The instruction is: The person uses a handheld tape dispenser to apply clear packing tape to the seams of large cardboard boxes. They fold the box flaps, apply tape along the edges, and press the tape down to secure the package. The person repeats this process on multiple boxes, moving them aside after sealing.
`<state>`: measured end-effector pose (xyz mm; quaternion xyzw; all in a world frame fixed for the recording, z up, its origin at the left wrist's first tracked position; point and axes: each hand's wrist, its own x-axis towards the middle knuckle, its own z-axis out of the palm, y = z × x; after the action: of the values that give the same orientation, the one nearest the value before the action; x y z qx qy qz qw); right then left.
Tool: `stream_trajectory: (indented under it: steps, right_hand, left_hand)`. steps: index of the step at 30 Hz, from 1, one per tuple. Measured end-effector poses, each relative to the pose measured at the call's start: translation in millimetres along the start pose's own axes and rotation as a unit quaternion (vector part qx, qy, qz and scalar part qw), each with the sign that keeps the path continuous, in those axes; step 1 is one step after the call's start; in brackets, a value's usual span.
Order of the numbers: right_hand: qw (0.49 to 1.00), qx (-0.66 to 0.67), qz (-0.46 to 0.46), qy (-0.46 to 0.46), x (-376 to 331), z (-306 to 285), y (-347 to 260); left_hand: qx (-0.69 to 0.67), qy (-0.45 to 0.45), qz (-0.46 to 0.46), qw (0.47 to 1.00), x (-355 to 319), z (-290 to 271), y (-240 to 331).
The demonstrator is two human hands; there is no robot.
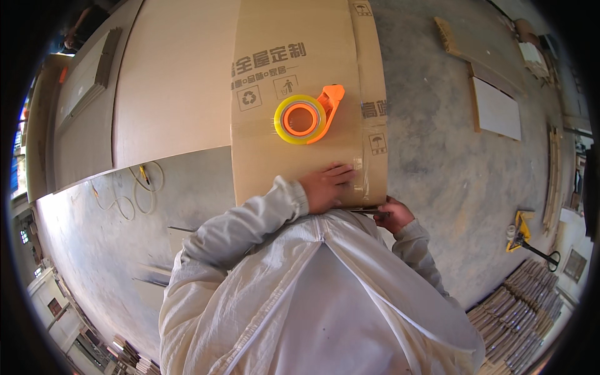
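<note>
Carton [259, 150] lies directly ahead of the person, long axis running near to far, the far end cut off by the upper edge of the view. Its near end sits close against the person's front, so both hands are at that end. Left hand [326, 186] rests palm down on the top face, fingers extended toward the right edge, gripping nothing visible. Right hand [395, 215] is at the near right corner, fingers curled in toward the end face; whether it holds the edge or only touches it cannot be told. Clear tape [358, 169] shows along the right side of the top, just beyond the left fingertips. Dispenser [300, 120], orange with a yellow roll, lies on the top face, farther out than both hands and nearer the left; neither touches it. Large board [175, 75] stands to the left of the carton; contact between them cannot be confirmed. On the floor to the right: white panel [497, 109], far; yellow pallet jack [520, 231], nearer.
</note>
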<state>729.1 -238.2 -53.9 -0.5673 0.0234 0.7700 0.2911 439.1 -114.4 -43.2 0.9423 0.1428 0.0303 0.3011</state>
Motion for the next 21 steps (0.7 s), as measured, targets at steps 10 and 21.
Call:
stream_trajectory:
  steps: [10, 21]
  right_hand:
    - [0.771, -0.58, -0.226, 0.134, -9.2, -14.4, 10.1]
    - [0.528, -0.716, -0.454, 0.059, 20.0, -30.5, -20.4]
  left_hand:
    - [0.023, 0.033, -0.386, 0.922, -209.7, -10.6, 51.1]
    - [-0.413, 0.478, -0.309, 0.711, -213.1, 98.7, 6.0]
